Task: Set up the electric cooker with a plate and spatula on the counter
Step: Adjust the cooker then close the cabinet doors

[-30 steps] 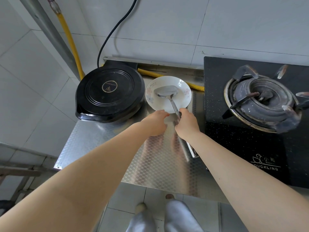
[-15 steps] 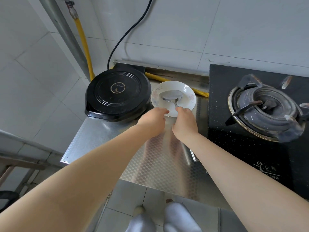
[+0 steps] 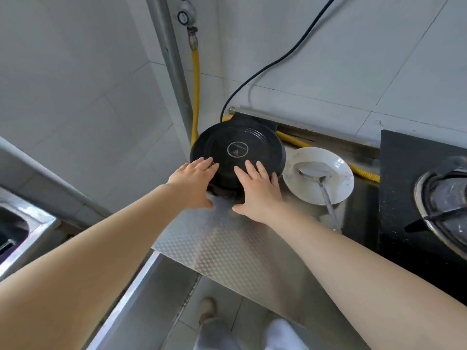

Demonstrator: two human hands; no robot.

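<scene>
The round black electric cooker [image 3: 237, 147] sits at the back left of the steel counter [image 3: 227, 248], lid closed. My left hand [image 3: 194, 181] and my right hand [image 3: 255, 190] both lie on its near edge, fingers spread over the lid and thumbs curled under the front. To the right of the cooker stands a white plate [image 3: 340, 165]. A metal spatula [image 3: 313, 170] rests with its blade in the plate and its handle running toward me over the rim onto the counter.
A black gas stove [image 3: 404, 198] with a burner fills the right side. A yellow gas hose [image 3: 195, 79], a grey pipe [image 3: 174, 64] and the cooker's black cord [image 3: 278, 64] run along the tiled wall. A steel sink [image 3: 15, 231] is at far left.
Both hands have left the spatula handle and plate and moved left onto the cooker's front edge. The view has swung left; the spatula now lies in the plate untouched.
</scene>
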